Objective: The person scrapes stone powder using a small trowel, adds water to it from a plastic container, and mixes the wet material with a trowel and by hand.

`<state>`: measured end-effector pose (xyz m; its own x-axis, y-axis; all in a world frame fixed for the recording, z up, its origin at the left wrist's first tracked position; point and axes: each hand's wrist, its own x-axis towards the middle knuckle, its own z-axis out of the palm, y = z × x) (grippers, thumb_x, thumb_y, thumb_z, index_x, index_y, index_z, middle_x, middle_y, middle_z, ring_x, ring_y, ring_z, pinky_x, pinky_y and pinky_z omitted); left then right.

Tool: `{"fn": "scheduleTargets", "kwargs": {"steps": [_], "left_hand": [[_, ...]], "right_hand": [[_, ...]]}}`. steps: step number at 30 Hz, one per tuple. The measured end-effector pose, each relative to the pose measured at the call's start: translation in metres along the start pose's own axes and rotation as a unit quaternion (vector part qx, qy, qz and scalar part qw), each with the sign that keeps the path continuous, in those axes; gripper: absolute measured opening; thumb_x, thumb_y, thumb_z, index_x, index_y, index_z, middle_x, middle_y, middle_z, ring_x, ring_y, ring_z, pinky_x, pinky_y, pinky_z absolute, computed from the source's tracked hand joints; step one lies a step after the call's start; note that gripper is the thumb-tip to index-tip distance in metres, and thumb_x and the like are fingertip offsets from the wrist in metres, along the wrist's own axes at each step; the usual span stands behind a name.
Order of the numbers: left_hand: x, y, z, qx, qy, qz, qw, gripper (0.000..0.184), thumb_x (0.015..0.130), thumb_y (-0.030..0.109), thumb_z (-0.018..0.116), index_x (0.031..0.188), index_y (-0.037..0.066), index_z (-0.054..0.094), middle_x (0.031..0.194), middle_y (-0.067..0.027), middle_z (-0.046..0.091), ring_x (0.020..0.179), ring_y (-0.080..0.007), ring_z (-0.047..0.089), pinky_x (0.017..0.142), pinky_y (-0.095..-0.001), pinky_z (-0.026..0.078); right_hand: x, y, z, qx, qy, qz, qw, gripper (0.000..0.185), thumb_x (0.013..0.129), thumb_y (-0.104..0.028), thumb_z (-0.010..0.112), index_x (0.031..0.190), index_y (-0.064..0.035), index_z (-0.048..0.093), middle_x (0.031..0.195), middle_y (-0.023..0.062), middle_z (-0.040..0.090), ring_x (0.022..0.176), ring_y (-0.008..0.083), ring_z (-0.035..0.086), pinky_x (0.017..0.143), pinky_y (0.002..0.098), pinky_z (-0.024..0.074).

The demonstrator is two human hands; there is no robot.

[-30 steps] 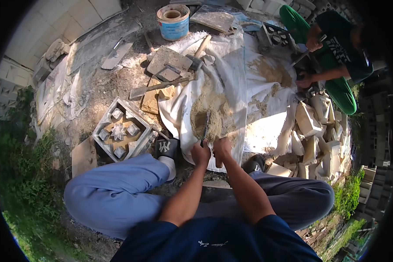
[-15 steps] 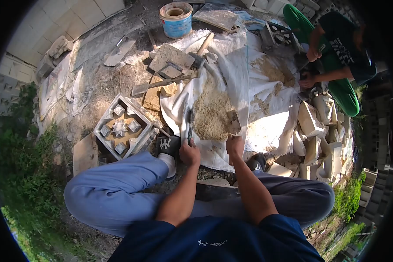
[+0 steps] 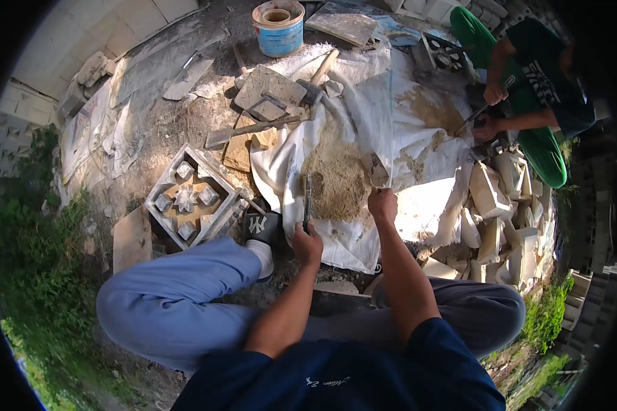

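My left hand [image 3: 307, 244] is closed around a thin dark bar-like tool [image 3: 308, 195], seen nearly edge-on at the left side of a pile of damp sandy mix [image 3: 339, 183]. A trowel [image 3: 376, 170] is gripped in my right hand [image 3: 382, 204], its flat, dirty blade at the right edge of the pile. The mix lies on a white sack sheet [image 3: 363, 103] spread over the ground. To the left sits a metal mould frame [image 3: 163, 218] with a star and several block shapes inside.
A blue bucket [image 3: 280, 41] stands at the back. A hammer [image 3: 324, 67] and a wooden strip [image 3: 257, 130] lie before it. Broken pale pieces [image 3: 490, 188] are heaped at right. A co-worker in green trousers [image 3: 545, 154] sits at the far right, holding a tool.
My right hand and the trowel have moved right and slightly away from me. The left-hand tool has shifted a little to the right. The co-worker's tool now shows more clearly.
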<state>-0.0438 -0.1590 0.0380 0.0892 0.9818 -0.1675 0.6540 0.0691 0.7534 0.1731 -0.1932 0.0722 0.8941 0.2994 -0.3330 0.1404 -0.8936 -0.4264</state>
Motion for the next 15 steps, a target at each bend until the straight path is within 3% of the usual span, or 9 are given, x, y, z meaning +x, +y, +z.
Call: {"fn": "scheduleTargets", "kwargs": {"steps": [4,6,7,8,10,11,15], "left_hand": [[0.007,-0.009,0.003,0.022,0.032,-0.011,0.999,0.028,0.095,0.028,0.064,0.094,0.000,0.066,0.086,-0.0241,0.069,0.085,-0.0467,0.065,0.074,-0.0540,0.048],[0.008,-0.012,-0.001,0.061,0.022,-0.037,0.997,0.030,0.095,0.030,0.064,0.094,0.000,0.066,0.087,-0.0242,0.069,0.086,-0.0460,0.065,0.074,-0.0539,0.048],[0.010,-0.012,-0.002,0.061,0.019,-0.036,0.997,0.030,0.095,0.030,0.064,0.094,0.000,0.066,0.087,-0.0242,0.069,0.086,-0.0460,0.065,0.074,-0.0539,0.048],[0.012,-0.012,-0.003,0.048,0.007,-0.039,0.998,0.032,0.095,0.032,0.063,0.094,0.000,0.066,0.088,-0.0241,0.069,0.087,-0.0460,0.065,0.074,-0.0537,0.048],[0.013,-0.011,-0.003,0.035,-0.005,-0.044,0.998,0.034,0.095,0.033,0.063,0.094,0.000,0.065,0.088,-0.0240,0.069,0.087,-0.0461,0.065,0.075,-0.0535,0.048],[0.014,-0.009,-0.004,0.027,-0.011,-0.038,0.999,0.035,0.095,0.035,0.063,0.094,-0.001,0.066,0.089,-0.0242,0.069,0.088,-0.0463,0.065,0.075,-0.0531,0.048],[0.023,-0.017,-0.002,0.013,-0.047,-0.061,0.997,0.040,0.095,0.038,0.061,0.096,-0.001,0.068,0.094,-0.0261,0.069,0.093,-0.0468,0.065,0.079,-0.0517,0.049]], "right_hand": [[-0.007,0.006,0.036,0.053,-0.017,-0.002,0.998,0.039,0.090,-0.030,0.064,0.094,0.0087,0.070,0.092,0.0339,0.068,0.094,0.0488,0.067,0.083,0.0518,0.0540],[-0.014,0.000,0.048,0.099,-0.084,-0.012,0.991,0.041,0.090,-0.031,0.063,0.093,0.0095,0.069,0.094,0.0351,0.068,0.097,0.0489,0.067,0.085,0.0522,0.0537],[-0.015,0.003,0.067,0.089,0.013,-0.093,0.992,0.039,0.091,-0.030,0.065,0.077,0.0064,0.067,0.065,0.0214,0.067,0.054,0.0324,0.068,0.050,0.0446,0.0507],[-0.009,0.012,0.077,0.089,0.015,-0.092,0.992,0.039,0.091,-0.030,0.065,0.077,0.0064,0.067,0.065,0.0214,0.067,0.054,0.0324,0.068,0.050,0.0446,0.0507],[-0.026,-0.008,0.050,0.139,-0.197,0.027,0.970,0.040,0.092,-0.033,0.066,0.076,0.0042,0.069,0.055,0.0132,0.060,0.044,0.0240,0.059,0.043,0.0397,0.0455],[-0.032,-0.009,0.046,0.152,-0.203,0.012,0.967,0.042,0.093,-0.034,0.066,0.073,0.0023,0.069,0.052,0.0067,0.054,0.038,0.0177,0.050,0.039,0.0356,0.0398],[-0.048,-0.015,0.034,0.181,-0.215,0.014,0.960,0.042,0.092,-0.036,0.068,0.075,0.0021,0.070,0.053,0.0102,0.058,0.043,0.0236,0.055,0.045,0.0398,0.0448]]}}
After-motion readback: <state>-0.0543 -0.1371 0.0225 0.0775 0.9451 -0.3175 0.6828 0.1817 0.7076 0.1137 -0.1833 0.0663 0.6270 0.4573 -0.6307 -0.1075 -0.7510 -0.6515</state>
